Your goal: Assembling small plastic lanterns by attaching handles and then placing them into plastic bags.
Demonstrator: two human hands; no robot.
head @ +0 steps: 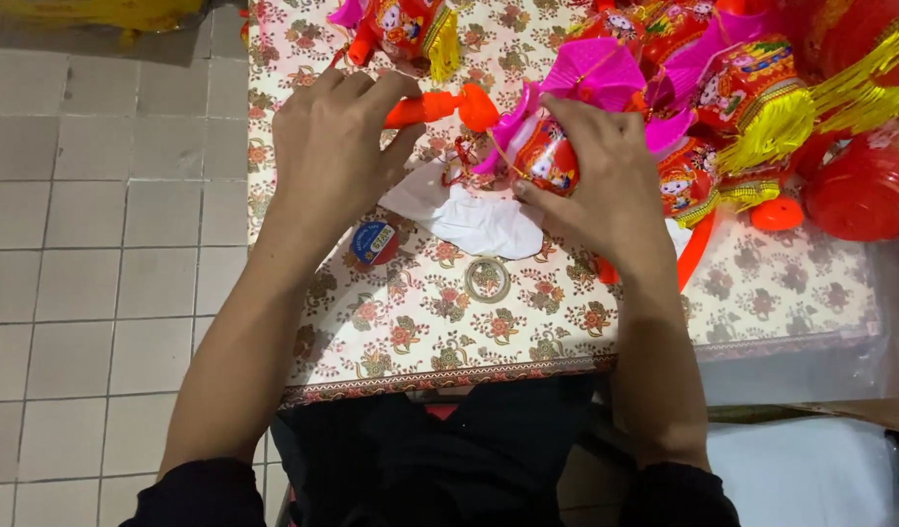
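Note:
My left hand (337, 146) rests on an orange plastic handle (440, 105) that lies on the flower-patterned tablecloth (420, 322). My right hand (606, 185) grips a small red and pink toy lantern (545, 151) with a pink top (591, 73). The handle's far end meets the lantern. A white tissue or plastic sheet (469, 215) lies under both hands.
A pile of red and pink lanterns with yellow tassels (762, 98) fills the table's far right. A roll of tape (374, 242) and a clear tape ring (488, 279) lie near the front. Grey floor tiles (98, 244) are to the left.

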